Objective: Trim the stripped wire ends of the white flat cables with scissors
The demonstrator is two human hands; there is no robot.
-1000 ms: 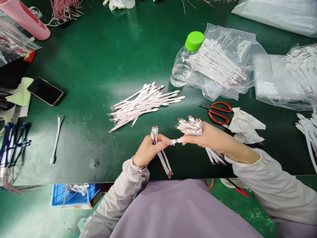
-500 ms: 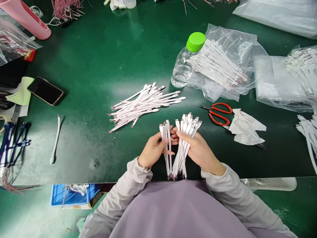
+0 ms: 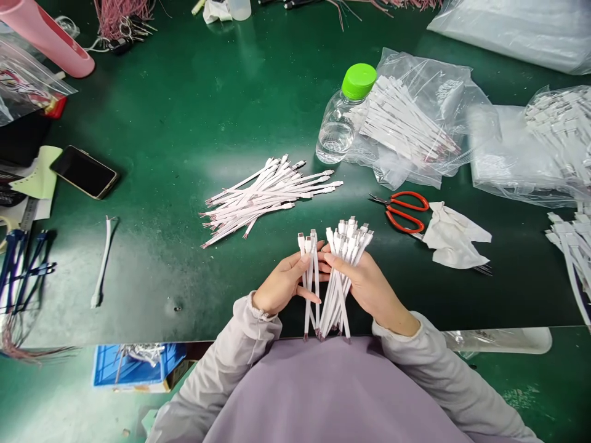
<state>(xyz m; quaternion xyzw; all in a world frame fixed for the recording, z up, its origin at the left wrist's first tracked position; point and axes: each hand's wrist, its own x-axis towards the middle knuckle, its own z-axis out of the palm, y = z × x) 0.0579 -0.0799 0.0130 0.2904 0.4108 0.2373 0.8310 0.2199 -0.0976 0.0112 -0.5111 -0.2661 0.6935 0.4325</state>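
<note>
Close to the table's front edge, my left hand [image 3: 282, 282] is closed around a few short white USB cables [image 3: 308, 295], their plugs pointing away from me. My right hand [image 3: 373, 286] grips a thicker bunch of the same white cables [image 3: 339, 295], with reddish wire ends hanging toward my lap. The fingers of both hands meet between the two bunches, partly hidden behind the cables. Ahead and to the left lies a loose pile of white cables [image 3: 268, 197]. One single white cable [image 3: 102, 261] rests apart, farther left.
Red-handled scissors [image 3: 406, 212] and a white cloth [image 3: 455, 237] lie right of my hands. Behind them stand a green-capped bottle [image 3: 339, 126] and plastic bags of cables [image 3: 406, 123]. At left are a phone [image 3: 85, 172] and dark blue cables [image 3: 23, 271]; a blue bin [image 3: 132, 366] sits below.
Both hands have come slightly toward me with their bunches. In my left hand the cables have spread a little, one plug standing apart at the left. The pile is unchanged.
</note>
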